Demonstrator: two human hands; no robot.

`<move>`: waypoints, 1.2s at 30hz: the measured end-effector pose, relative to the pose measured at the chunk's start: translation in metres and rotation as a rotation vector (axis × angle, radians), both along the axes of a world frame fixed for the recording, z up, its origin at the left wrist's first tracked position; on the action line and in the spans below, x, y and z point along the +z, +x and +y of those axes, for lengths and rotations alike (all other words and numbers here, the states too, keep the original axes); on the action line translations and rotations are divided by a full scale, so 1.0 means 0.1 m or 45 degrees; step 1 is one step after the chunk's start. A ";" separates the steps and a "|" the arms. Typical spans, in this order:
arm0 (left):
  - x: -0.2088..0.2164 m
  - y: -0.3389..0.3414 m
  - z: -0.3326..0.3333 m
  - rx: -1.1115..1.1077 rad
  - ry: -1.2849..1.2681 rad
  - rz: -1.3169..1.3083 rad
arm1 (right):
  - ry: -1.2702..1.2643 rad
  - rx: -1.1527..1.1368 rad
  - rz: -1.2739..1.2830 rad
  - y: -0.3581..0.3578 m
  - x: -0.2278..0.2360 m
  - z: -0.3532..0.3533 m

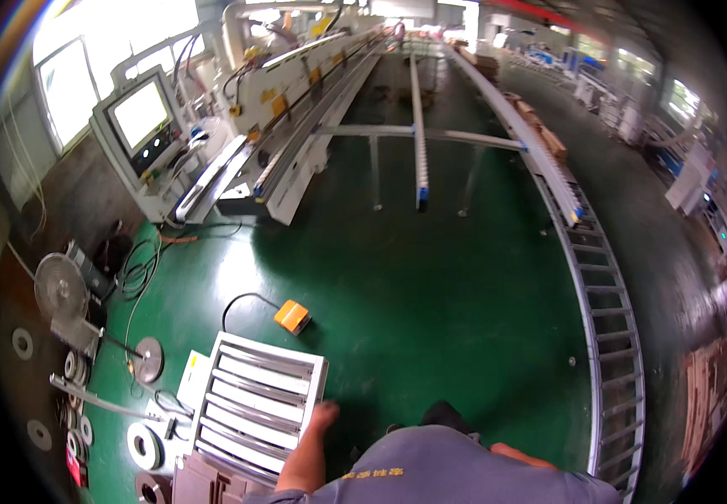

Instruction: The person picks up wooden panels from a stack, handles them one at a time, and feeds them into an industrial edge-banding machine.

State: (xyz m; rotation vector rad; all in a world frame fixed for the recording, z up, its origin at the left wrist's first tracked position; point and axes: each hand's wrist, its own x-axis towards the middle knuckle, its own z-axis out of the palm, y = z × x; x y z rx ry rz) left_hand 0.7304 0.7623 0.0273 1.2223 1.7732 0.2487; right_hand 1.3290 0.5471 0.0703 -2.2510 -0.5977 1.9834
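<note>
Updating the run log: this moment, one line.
left hand: beside silver metal roller table, contact unclear | right hand: not clearly visible | orange boxy pedal: on glossy green floor

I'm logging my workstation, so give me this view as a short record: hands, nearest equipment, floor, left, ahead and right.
Left hand: bare left hand at the right edge of a pale rectangular metal roller table; grip unclear
Right hand: mostly hidden; sliver of bare skin beside the grey shirt
Floor: glossy green floor, boxy orange foot pedal with black cable
Left: round grey caged fan
Ahead, left: pale control panel with lit screen
Right: long ladder-like grey metal track
</note>
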 end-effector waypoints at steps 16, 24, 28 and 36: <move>-0.33 -0.03 0.41 1.157 -0.635 -0.755 | 1.132 1.583 -0.025 -0.37 -0.42 7.08; 0.60 0.96 1.17 1.771 -0.472 -0.663 | 1.436 1.169 0.118 -2.51 0.89 9.61; 0.70 0.83 1.92 1.625 -0.428 -0.743 | 1.584 1.222 0.150 -3.76 1.80 9.98; 1.26 0.02 2.99 1.701 0.052 -0.450 | 2.325 1.314 0.087 -5.44 2.50 10.83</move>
